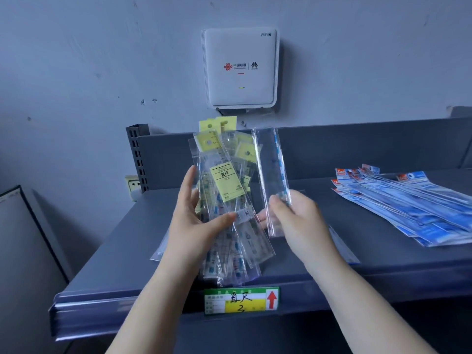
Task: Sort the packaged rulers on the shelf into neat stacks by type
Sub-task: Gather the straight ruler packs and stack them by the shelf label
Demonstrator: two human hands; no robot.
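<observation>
Price label [241,300] on shelf [127,241] front edge | left hand [196,215] grasping fanned bundle of yellow-tagged rulers [224,200], upright over shelf | right hand [293,213] pinching single clear-sleeved ruler [273,175] just beside bundle | blue-packaged rulers [408,203] spread loosely on shelf, far right | router [240,67] on wall above

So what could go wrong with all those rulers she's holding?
The left hand holds a loose, fanned bundle of yellow-label rulers in slippery clear sleeves; some could slide out onto the shelf. The right hand pinches a single clear-sleeved ruler by its lower end, so it might tip or drop.
</observation>
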